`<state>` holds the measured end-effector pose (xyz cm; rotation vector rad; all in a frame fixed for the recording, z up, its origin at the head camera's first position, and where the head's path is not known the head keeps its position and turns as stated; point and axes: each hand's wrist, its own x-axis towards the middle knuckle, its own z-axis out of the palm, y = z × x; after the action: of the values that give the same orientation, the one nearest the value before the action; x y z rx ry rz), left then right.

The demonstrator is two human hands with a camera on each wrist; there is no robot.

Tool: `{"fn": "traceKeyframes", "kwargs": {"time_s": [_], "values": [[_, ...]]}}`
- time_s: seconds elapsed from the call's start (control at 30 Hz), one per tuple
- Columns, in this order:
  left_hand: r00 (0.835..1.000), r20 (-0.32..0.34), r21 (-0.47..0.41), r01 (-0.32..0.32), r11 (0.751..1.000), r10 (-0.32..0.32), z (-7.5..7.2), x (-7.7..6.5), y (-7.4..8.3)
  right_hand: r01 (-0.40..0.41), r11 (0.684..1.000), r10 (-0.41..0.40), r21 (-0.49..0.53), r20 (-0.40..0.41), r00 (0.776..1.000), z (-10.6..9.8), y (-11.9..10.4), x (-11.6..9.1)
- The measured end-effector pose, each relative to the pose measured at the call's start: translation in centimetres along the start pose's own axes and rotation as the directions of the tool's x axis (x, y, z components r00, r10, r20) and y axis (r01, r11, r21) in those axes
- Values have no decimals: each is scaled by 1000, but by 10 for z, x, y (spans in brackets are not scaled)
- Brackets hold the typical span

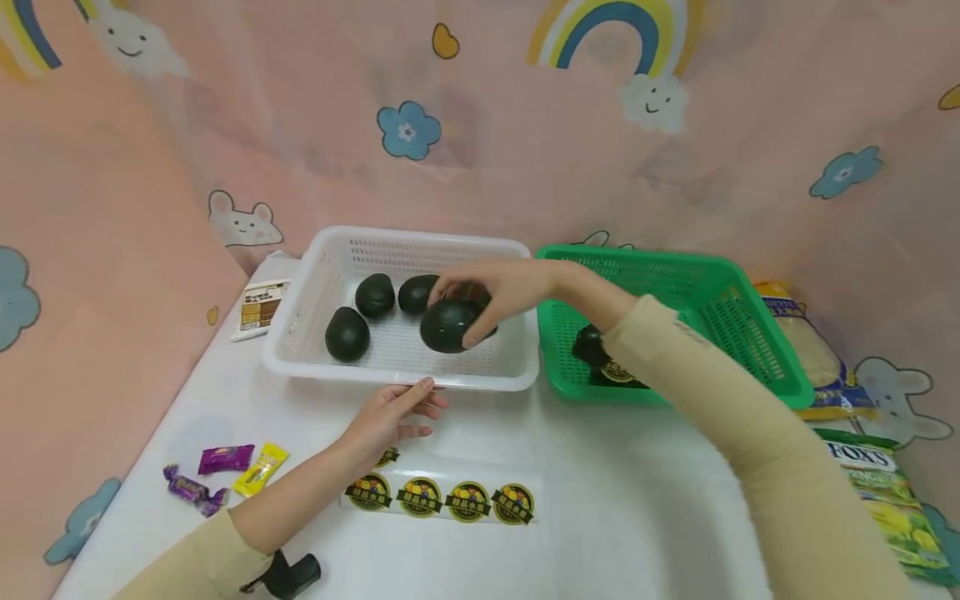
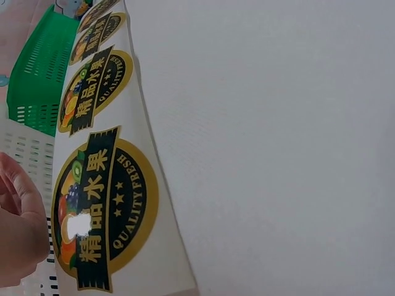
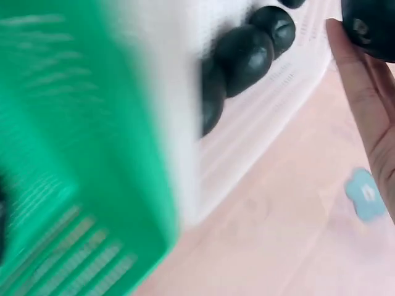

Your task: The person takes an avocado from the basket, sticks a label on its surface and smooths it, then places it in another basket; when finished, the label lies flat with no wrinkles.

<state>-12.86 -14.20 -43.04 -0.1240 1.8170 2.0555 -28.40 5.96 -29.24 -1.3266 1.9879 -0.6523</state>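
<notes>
Over the white basket (image 1: 300,371), my right hand (image 1: 506,292) grips a dark green avocado (image 1: 447,327) between thumb and fingers. The avocado (image 3: 370,28) shows at the right wrist view's upper corner, against the fingers (image 3: 364,92). More avocados lie in the basket, such as one at the left (image 1: 347,335) and one behind it (image 1: 375,296). My left hand (image 1: 397,414) is at the basket's front rim, its thumb tip by the edge and its fingers loose, holding nothing. Just below that hand lies a strip of round fruit stickers (image 1: 442,500).
The green basket (image 1: 765,358) stands to the right, with dark items (image 1: 591,346) partly hidden by the right sleeve. Wrapped candies (image 1: 227,458) lie at left, a packet (image 1: 260,308) beside the white basket. Bags (image 1: 813,358) and a FOX'S packet (image 1: 888,508) line the right edge.
</notes>
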Motion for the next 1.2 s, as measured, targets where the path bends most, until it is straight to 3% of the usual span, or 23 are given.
{"fn": "traceKeyframes", "kwargs": {"time_s": [0.1, 0.2, 0.33, 0.47, 0.6, 1.1, 1.2], "values": [[1000, -1, 7, 3, 1000, -3, 1, 0, 0, -23, 1000, 24, 9, -73, 997, 19, -7, -68], [1000, 3, 16, 6, 1000, -6, 1, 1, 0, -92, 995, 96, 41, -108, 989, 57, -3, -124], [1000, -7, 16, 4, 1000, -4, -4, -2, -1, -129, 991, 130, 17, -164, 978, 117, 22, -156], [1000, -9, 21, 1, 1000, 0, -4, -2, -1, -162, 985, 140, -58, -273, 952, 163, 55, -162], [1000, -4, 38, 0, 999, 0, -1, -2, 1, -215, 974, 179, -74, -334, 925, 181, 68, -164], [1000, 4, 67, 13, 998, -13, -1, 0, 4, -233, 972, 204, -40, -350, 914, 182, 71, -164], [999, 39, 114, 4, 993, -9, -3, -1, 4, -230, 972, 199, -45, -364, 910, 182, 71, -163]]}}
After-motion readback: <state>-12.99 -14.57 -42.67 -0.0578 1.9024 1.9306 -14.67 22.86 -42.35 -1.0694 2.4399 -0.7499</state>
